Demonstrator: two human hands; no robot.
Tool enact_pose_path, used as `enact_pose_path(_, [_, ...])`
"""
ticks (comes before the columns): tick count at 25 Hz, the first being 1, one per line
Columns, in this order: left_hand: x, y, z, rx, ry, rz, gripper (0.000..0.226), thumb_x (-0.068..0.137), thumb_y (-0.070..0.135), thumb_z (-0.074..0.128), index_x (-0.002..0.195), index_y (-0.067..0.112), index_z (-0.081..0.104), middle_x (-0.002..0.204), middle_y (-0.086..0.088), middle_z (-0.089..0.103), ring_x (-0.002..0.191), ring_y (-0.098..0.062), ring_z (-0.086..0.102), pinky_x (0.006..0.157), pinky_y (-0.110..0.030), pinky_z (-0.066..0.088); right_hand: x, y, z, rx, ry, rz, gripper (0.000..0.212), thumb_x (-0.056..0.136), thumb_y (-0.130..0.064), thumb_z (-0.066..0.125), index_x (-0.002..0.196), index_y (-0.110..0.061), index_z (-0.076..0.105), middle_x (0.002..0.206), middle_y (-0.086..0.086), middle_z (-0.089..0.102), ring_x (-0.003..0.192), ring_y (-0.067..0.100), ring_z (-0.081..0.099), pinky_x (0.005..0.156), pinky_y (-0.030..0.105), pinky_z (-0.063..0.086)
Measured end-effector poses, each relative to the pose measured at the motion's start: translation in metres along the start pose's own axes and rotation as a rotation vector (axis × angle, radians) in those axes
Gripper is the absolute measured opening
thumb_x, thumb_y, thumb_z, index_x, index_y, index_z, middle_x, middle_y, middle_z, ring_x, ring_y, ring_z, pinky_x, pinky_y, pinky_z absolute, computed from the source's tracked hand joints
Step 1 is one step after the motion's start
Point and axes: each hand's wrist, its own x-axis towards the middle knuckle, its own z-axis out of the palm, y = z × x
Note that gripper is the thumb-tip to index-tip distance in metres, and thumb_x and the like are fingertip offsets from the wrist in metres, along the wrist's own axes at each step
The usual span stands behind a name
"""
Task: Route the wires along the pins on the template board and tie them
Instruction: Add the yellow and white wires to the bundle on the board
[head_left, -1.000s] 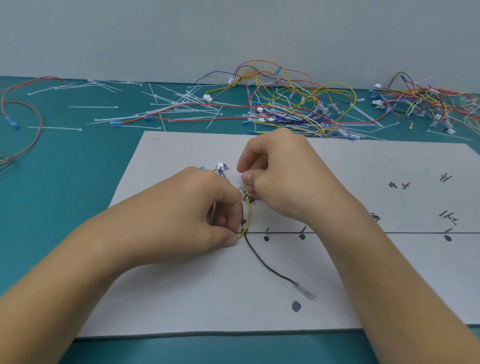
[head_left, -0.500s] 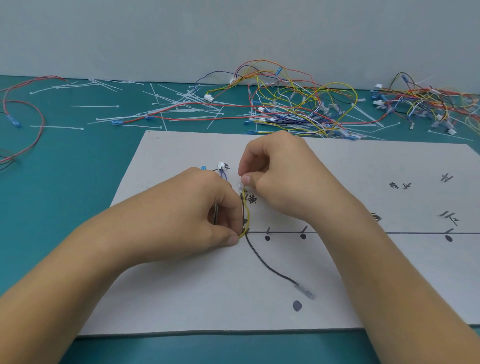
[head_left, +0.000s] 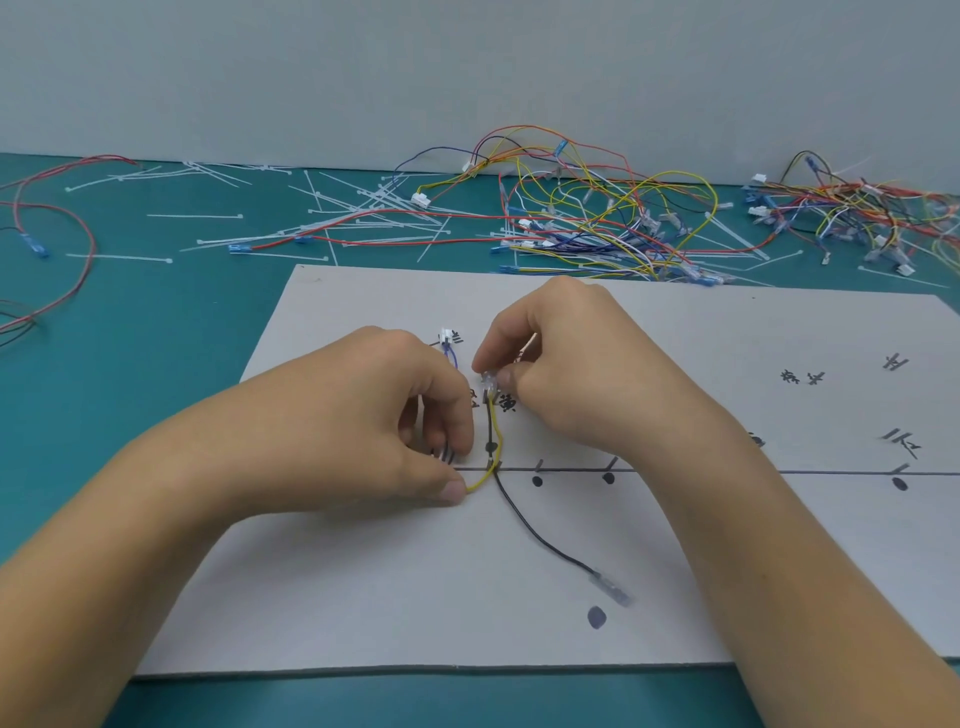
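A white template board (head_left: 727, 545) with a drawn line, dots and labels lies on the teal mat. My left hand (head_left: 363, 421) pinches wires at the line's left end; a yellow wire (head_left: 480, 480) curves out from under its thumb. My right hand (head_left: 561, 374) pinches the clear terminal (head_left: 489, 383) at the top of the yellow and black wires. The black wire (head_left: 540, 535) trails down to a clear terminal (head_left: 613, 590) lying free on the board. A white connector with a blue wire (head_left: 447, 340) lies just behind my left hand.
A tangle of coloured wires (head_left: 613, 223) lies behind the board, with another heap (head_left: 857, 208) at the far right. White cable ties (head_left: 363, 218) are scattered at the back left. Red wires (head_left: 57, 244) loop on the mat at the left.
My left hand has shifted slightly left, so more of the yellow wire's curve shows by the thumb. My right hand stays at the terminal, with little movement.
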Motion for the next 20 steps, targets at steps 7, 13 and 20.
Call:
enact_pose_path(7, [-0.004,-0.010,-0.017,-0.033,0.074,0.000,0.021,0.067,0.050,0.081,0.085,0.042,0.075,0.080,0.015,0.069,0.067,-0.012,0.062,0.064,-0.040,0.057,-0.007,-0.003,-0.003,0.005,0.019,0.001,0.040,0.080,-0.001,0.056,0.091,-0.035,0.075,0.097,-0.013,0.070,0.072,-0.004,0.055,0.052,0.004,0.034])
enact_pose_path(13, [0.000,-0.028,-0.030,-0.011,0.281,-0.044,0.011,0.084,0.028,0.076,0.081,0.039,0.075,0.069,0.012,0.068,0.057,-0.010,0.053,0.059,-0.035,0.050,-0.011,-0.002,-0.007,0.009,0.006,0.006,0.036,0.083,-0.006,0.056,0.095,-0.034,0.074,0.100,-0.015,0.068,0.077,-0.003,0.057,0.051,0.002,0.035])
enact_pose_path(20, [0.003,-0.032,-0.027,0.004,0.274,-0.086,0.011,0.084,0.028,0.074,0.080,0.038,0.074,0.068,0.015,0.067,0.055,-0.007,0.051,0.056,-0.027,0.042,-0.013,0.000,-0.007,-0.002,-0.003,-0.002,0.027,0.088,-0.011,0.061,0.100,-0.032,0.074,0.100,-0.016,0.067,0.083,-0.003,0.060,0.061,0.007,0.039])
